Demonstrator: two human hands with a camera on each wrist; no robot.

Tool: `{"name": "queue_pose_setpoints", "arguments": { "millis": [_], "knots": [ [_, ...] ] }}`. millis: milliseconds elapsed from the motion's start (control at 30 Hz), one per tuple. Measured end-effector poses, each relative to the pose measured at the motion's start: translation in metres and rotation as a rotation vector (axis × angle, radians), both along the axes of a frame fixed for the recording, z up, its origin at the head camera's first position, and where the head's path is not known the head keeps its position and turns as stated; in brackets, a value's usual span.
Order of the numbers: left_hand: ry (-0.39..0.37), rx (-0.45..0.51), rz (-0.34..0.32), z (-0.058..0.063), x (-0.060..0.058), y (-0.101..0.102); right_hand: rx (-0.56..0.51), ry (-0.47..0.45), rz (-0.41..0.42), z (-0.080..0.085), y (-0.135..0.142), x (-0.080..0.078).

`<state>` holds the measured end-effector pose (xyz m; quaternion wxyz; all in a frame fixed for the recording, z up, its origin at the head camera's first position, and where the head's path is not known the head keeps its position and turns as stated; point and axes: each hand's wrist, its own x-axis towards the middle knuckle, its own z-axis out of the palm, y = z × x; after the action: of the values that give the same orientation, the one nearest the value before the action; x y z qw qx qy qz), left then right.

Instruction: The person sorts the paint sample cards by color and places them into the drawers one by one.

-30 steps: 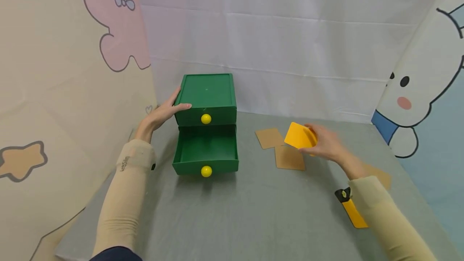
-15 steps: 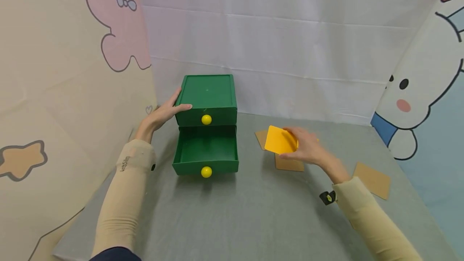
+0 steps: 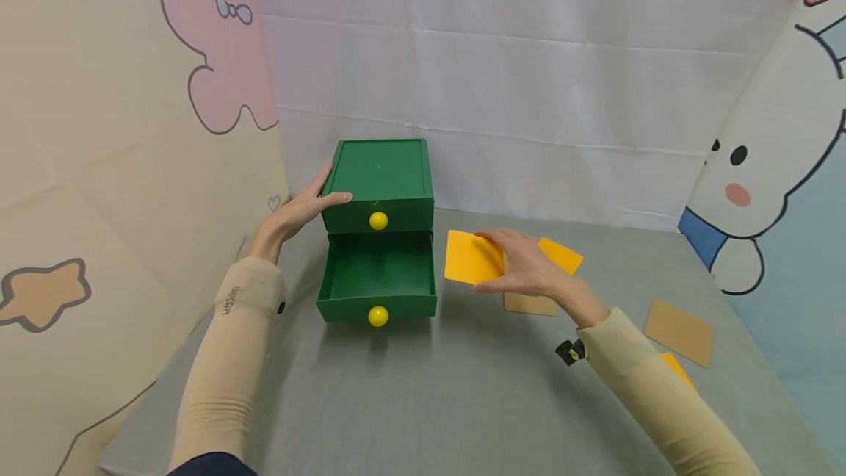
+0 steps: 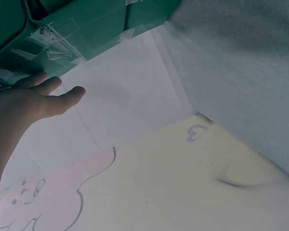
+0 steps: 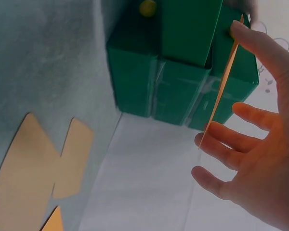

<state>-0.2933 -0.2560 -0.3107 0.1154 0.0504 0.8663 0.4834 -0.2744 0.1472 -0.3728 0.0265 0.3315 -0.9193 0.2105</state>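
Observation:
My right hand [image 3: 522, 263] pinches a yellow-orange square card [image 3: 472, 257] by its edges, thumb on one side and fingertips on the other. The card hangs above the table, just right of the green drawer unit [image 3: 380, 167]; the right wrist view has it edge-on as a thin orange strip [image 5: 221, 86]. One drawer [image 3: 377, 307] with a yellow knob is pulled out, and its visible floor is bare. Against the unit's upper left side rests my left hand [image 3: 297, 210], its thumb over the front top corner. Its fingers touch the taped green side [image 4: 53, 48] in the left wrist view.
Under and behind my right hand lie a brown square [image 3: 531, 305] and another yellow card [image 3: 560, 255]. Farther right are a brown square [image 3: 679, 333] and a yellow card [image 3: 677, 369] partly under my sleeve. A white cloth wall [image 3: 562, 94] stands behind the table.
My right hand has carried the yellow card leftward, from over the brown squares to beside the drawer unit. A yellow card behind the hand has come into view. My left hand stays put.

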Motion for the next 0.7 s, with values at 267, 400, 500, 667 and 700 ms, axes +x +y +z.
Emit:
{"name": "queue_pose_setpoints", "arguments": {
  "millis": [267, 400, 500, 667, 700],
  "knots": [
    [0.001, 0.003, -0.001, 0.0, -0.001, 0.0, 0.008, 0.018, 0.076, 0.011, -0.027, 0.001],
    [0.008, 0.006, -0.001, 0.0, -0.002, -0.001, 0.004, 0.024, 0.113, 0.013, -0.039, 0.002],
    [0.003, 0.01, -0.001, -0.001, -0.002, 0.0, 0.027, 0.036, 0.12, 0.013, -0.048, 0.003],
    [0.0, -0.003, 0.013, -0.002, -0.002, 0.002, 0.048, 0.022, 0.117, 0.015, -0.061, 0.005],
    [0.002, -0.005, 0.016, -0.002, -0.002, 0.003, 0.045, 0.014, 0.122, 0.015, -0.065, 0.005]
  ]
}}
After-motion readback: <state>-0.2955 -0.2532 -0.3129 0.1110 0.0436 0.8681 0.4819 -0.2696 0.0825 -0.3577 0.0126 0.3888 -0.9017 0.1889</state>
